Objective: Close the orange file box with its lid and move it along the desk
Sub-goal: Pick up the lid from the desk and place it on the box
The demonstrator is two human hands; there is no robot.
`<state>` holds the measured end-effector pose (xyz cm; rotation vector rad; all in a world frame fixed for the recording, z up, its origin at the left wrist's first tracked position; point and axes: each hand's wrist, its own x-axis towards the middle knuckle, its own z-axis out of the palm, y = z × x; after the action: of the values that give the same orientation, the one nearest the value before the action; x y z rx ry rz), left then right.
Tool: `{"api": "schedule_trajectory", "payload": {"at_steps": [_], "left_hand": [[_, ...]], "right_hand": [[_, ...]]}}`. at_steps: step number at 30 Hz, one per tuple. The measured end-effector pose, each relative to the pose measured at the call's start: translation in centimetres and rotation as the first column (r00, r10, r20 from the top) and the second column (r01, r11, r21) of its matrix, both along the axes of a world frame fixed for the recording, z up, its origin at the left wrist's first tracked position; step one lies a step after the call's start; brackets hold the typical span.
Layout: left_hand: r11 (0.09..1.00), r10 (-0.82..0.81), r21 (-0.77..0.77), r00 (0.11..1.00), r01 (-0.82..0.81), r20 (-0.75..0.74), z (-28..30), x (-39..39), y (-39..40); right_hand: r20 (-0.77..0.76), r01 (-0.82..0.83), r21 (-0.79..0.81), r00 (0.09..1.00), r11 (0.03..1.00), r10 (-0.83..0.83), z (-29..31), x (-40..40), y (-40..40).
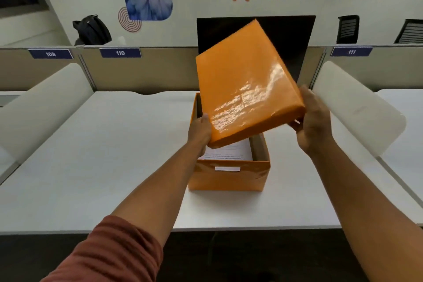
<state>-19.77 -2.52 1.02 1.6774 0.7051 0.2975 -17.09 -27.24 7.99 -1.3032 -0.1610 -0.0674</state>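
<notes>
So the lid (248, 82) is up in the air, tilted and skewed above the orange file box (229, 174) on the desk (91, 155). Left hand (200, 129) grips its near-left corner, right hand (312, 121) wraps the right corner. Lid's long axis angles off the box's, so I'd say it needs squaring up before lowering.

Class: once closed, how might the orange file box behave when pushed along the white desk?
The orange cardboard file box probably slides rather than tips: flat base, smooth white desk. Papers add some weight. Its glossy orange lid may be slippery.
</notes>
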Motion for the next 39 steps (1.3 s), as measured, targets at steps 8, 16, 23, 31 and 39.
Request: {"api": "schedule_trajectory", "payload": {"at_steps": [8, 16, 23, 31, 39], "left_hand": [[0.909, 0.054, 0.414, 0.976, 0.038, -0.21, -2.5, -1.1, 3.2], [0.856, 0.08, 0.515, 0.972, 0.046, -0.22, -3.2, -1.2, 3.9], [0.867, 0.099, 0.496, 0.964, 0.037, -0.245, -3.7, -1.2, 5.2], [0.864, 0.082, 0.501, 0.967, 0.052, -0.241, -3.9, -1.7, 6.0], [0.893, -0.033, 0.427, 0.967, 0.143, -0.254, -6.0, -3.0, 6.9]], "right_hand": [[-0.241, 0.067, -0.355, 0.957, 0.933, -0.16, -10.1, 0.5, -0.1], [-0.232, 0.03, -0.411, 0.963, 0.911, -0.136, -12.7, 0.5, -0.3], [-0.148, 0.051, -0.448, 0.98, 0.892, -0.131, -13.1, 0.7, 0.5], [-0.003, 0.135, -0.579, 0.986, 0.804, -0.168, -14.1, 0.1, 1.3], [0.041, 0.136, -0.661, 0.989, 0.738, -0.145, -14.8, -0.4, 1.5]]}}
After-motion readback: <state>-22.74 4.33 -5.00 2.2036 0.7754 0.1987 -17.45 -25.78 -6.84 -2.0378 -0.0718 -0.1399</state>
